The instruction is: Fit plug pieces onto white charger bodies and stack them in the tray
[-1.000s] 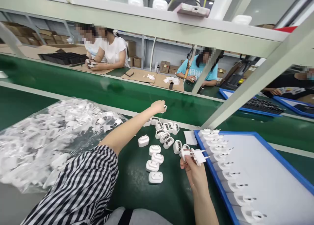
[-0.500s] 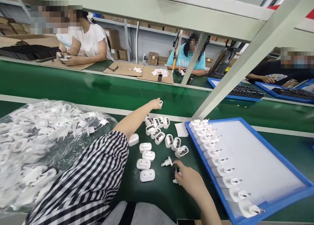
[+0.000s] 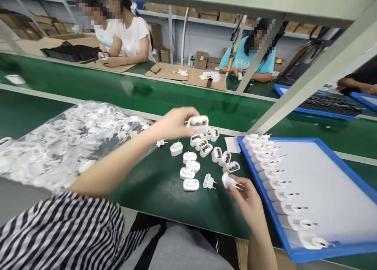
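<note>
My left hand (image 3: 179, 122) is closed on a white charger housing (image 3: 198, 122), its open end facing me with parts showing inside. Between the fingertips of my right hand (image 3: 246, 195) is a white two-pin plug piece (image 3: 228, 180), its pins pointing right. Another two-pin plug piece (image 3: 209, 181) lies on the green table just left of that hand. Beyond it stand several open charger housings (image 3: 217, 154) in a cluster. Several capped white chargers (image 3: 191, 184) sit in a loose column, left of the loose plug piece.
A blue-rimmed tray (image 3: 272, 211) at right holds a row of white chargers with pins along its left side. A clear bag (image 3: 118, 130) of white parts spreads at left. A slanted post (image 3: 306, 81) rises behind the tray. Co-workers sit across the green belt (image 3: 141, 91).
My left hand has come back from the belt toward me with the charger housing. My right hand has raised a plug piece off the table. The view has shifted.
</note>
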Tool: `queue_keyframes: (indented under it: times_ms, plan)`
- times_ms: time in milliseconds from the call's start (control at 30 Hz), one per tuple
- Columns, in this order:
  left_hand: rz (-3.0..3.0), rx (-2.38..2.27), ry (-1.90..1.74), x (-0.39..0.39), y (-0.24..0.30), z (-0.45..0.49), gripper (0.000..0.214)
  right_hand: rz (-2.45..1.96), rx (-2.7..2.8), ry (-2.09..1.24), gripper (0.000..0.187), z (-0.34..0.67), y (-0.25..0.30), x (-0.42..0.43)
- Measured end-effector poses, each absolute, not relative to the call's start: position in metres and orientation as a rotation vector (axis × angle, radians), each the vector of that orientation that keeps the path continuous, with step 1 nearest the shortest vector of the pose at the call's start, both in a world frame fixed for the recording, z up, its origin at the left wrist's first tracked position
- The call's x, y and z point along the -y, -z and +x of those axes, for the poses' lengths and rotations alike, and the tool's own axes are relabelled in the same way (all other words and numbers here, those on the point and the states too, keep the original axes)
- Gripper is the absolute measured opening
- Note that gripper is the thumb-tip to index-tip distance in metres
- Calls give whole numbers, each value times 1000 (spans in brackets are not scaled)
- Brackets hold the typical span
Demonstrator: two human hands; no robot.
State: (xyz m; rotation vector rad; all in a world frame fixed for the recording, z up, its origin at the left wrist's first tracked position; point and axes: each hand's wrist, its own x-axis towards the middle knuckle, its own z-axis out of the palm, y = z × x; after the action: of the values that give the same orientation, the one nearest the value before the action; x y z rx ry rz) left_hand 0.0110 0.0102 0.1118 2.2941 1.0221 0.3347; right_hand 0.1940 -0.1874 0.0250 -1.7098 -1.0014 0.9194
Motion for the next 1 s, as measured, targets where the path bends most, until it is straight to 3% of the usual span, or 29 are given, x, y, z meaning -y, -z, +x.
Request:
queue_keyframes:
  times_ms: [233,467,667,867,1000]
  plan:
    - [1826,-968,-270,144,-27,-30,24,-1576,1136,-994,17,151,-25,204]
    - [1697,-1038,-473,162,15,-18,44,-1553,1657,-838,18,135,-8,207]
    - [1837,-1059,-537,166,8,-22,26,-1640,1700,-890,23,132,-8,203]
    - [2182,-1163,-7,156,-19,-18,31,-1831,1696,-1057,28,132,-23,190]
    - [2138,-1123,381,137,-39,-1,20,-2013,2011,-1028,25,127,-38,176]
